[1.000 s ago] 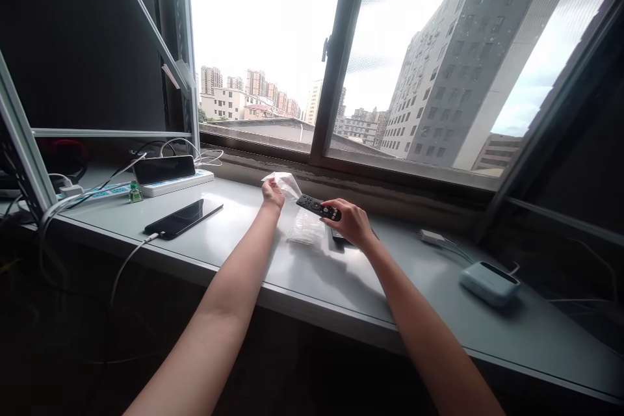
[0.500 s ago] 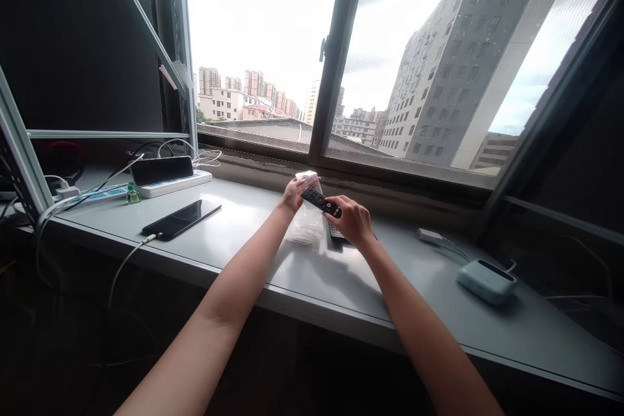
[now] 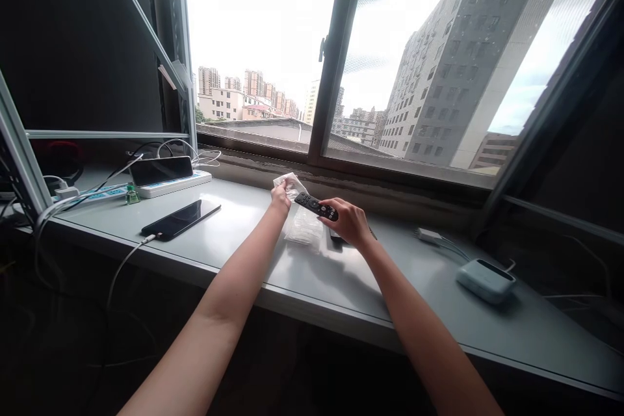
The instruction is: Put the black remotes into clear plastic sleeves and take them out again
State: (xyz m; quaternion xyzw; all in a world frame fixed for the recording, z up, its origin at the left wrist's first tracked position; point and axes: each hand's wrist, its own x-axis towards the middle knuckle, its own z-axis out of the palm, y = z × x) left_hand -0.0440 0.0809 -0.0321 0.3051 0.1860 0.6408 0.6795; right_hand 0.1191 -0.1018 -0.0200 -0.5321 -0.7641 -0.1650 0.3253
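A black remote control (image 3: 314, 205) is held above the table by my right hand (image 3: 350, 222), whose fingers close around its near end. My left hand (image 3: 281, 196) pinches a thin white wipe or tissue (image 3: 291, 183) at the far end of the remote; I cannot tell whether it touches the remote. Below them, a clear, crinkled plastic packet (image 3: 304, 229) lies on the table. A second remote control (image 3: 335, 236) rests there too, mostly covered by my right hand.
A charging black phone (image 3: 181, 220) lies at left, before a power strip (image 3: 175, 183) with another phone (image 3: 162, 169) leaning on it and a small green bottle (image 3: 131, 194). At right sit a pale blue power bank (image 3: 486, 281) and a white plug (image 3: 429, 236). A window stands behind.
My left hand moved right over the far end of the remote with the white sheet, then drew back left. The remote has shifted slightly left and stays in my right hand.
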